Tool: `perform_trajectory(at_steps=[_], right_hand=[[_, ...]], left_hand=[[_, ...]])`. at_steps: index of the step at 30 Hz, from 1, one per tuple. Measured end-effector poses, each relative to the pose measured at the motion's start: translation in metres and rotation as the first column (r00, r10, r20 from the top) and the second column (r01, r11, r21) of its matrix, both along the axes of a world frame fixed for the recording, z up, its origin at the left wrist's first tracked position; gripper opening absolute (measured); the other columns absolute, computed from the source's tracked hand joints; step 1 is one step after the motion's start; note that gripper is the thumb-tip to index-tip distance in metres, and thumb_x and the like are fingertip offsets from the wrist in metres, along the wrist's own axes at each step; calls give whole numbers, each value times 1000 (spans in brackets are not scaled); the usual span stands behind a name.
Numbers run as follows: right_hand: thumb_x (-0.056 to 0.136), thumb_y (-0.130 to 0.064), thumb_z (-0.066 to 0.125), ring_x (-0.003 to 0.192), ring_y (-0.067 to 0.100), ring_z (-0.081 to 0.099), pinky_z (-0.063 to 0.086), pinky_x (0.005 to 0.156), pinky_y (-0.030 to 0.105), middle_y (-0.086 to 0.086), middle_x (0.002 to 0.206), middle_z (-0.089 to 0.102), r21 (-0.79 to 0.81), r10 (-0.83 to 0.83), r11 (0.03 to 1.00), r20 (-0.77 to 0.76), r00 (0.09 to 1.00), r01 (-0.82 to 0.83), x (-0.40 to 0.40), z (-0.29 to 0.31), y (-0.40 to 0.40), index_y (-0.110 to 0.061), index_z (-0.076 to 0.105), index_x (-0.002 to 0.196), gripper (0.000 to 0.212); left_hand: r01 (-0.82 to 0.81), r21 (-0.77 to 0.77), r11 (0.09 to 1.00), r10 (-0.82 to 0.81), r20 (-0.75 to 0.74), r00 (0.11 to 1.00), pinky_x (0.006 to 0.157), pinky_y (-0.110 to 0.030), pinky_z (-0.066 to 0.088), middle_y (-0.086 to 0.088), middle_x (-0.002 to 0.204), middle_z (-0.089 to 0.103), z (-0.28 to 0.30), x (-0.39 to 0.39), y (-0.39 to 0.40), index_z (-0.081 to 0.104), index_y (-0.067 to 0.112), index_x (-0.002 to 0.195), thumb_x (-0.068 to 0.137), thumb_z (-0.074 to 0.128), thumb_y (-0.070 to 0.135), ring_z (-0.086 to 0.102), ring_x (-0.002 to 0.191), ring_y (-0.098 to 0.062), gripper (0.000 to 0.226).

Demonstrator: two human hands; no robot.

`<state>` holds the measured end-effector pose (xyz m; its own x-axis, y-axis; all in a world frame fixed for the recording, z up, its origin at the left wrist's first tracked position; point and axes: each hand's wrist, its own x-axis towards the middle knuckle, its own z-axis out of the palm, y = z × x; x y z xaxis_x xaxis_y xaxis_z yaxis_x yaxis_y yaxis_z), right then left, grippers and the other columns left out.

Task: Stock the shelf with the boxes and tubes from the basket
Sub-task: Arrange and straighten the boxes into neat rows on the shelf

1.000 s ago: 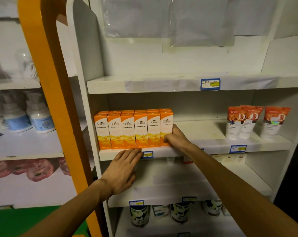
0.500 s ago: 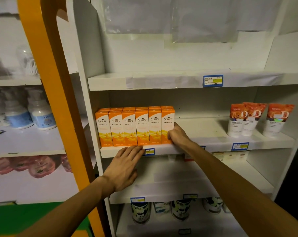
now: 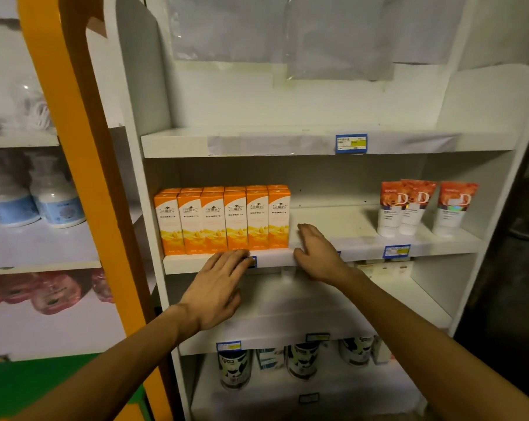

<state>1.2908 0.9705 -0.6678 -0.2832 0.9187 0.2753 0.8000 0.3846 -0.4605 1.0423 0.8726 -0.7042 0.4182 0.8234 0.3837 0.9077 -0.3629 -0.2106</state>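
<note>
Now your left hand (image 3: 217, 287) lies flat below the orange boxes (image 3: 223, 220), while your right hand (image 3: 316, 253) rests loose-fingered on the shelf (image 3: 363, 241) edge, holding nothing.

Two bare forearms enter from bottom edge of head view, one from lower left, one from lower right. No sleeves visible on either; both arms uncovered from frame edge to wrist. Left hand (image 3: 214, 291): bare, no glove, no ring or watch visible. Right hand (image 3: 316, 253): bare, no glove, wrist unadorned. Nails short where visible. Rest of person out of view.
</note>
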Motion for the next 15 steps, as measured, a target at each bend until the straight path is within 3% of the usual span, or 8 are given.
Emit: perform_trajectory(at_steps=[3, 9, 15], right_hand=[[98, -24, 53, 148, 22, 29, 28, 121, 39, 4, 163, 28, 113, 25, 993, 92, 995, -36, 20, 6, -5, -15, 28, 156, 64], [99, -27, 53, 147, 22, 30, 25, 120, 36, 4, 160, 33, 162, -13, 987, 194, 981, -19, 72, 5, -13, -15, 35, 153, 58], [93, -19, 59, 131, 19, 48, 38, 111, 32, 2, 144, 51, 200, -82, 978, 143, 986, 52, 132, -5, -18, -16, 53, 140, 47]], left_hand=[[68, 4, 998, -68, 6, 998, 121, -35, 19, -6, 157, 33, 7, 26, 4, 32, 16, 152, 88, 54, 36, 33, 143, -24, 71], [136, -21, 990, -136, 19, 991, 121, -34, 19, -9, 161, 27, 21, 93, 22, 22, 12, 156, 91, 54, 38, 29, 146, -27, 78], [155, -66, 986, -142, 166, 976, 120, -36, 26, -9, 161, 26, 38, 159, 53, 19, 12, 157, 93, 57, 38, 31, 144, -25, 79]])
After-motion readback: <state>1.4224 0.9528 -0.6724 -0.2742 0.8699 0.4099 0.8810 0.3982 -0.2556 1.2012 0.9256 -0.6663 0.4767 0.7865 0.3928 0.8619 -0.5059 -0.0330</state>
